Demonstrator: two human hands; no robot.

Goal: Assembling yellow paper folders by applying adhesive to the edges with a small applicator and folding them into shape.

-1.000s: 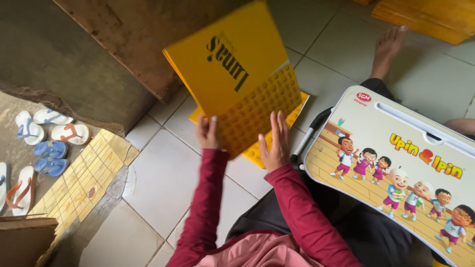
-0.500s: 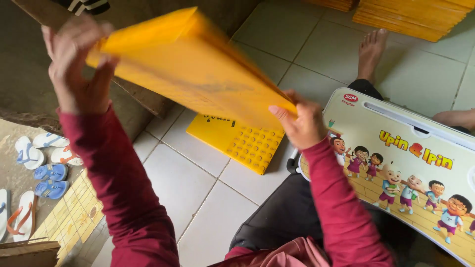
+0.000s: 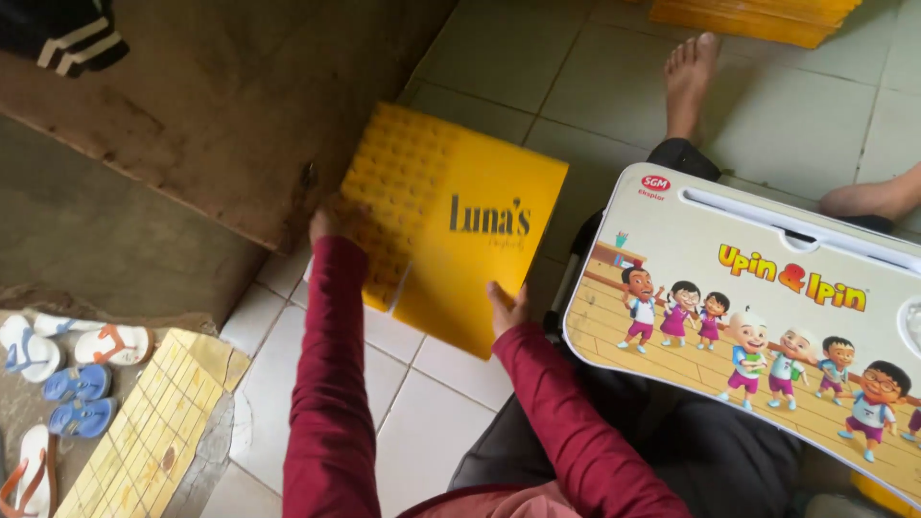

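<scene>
So we've got a flat yellow folder point(image 3: 451, 225) held up over the tiled floor point(image 3: 432, 432), one hand on each side. Our left hand point(image 3: 326, 219) is clamped on its left edge, up by the bumpy dotted half, and our right hand point(image 3: 506, 309) pinches the bottom edge with the thumb on top. The smooth half with the dark lettering faces us. Its long axis runs roughly from upper left to lower right, so it sits a bit tilted, its top corner pointing at the brown mat point(image 3: 221, 115). Just to the right, resting on our lap, is a white lap desk point(image 3: 748, 317) with cartoon kids on it. Sandals point(image 3: 77, 369) lie well off to the left, and a bare foot point(image 3: 691, 77) sticks out above the desk.
</scene>
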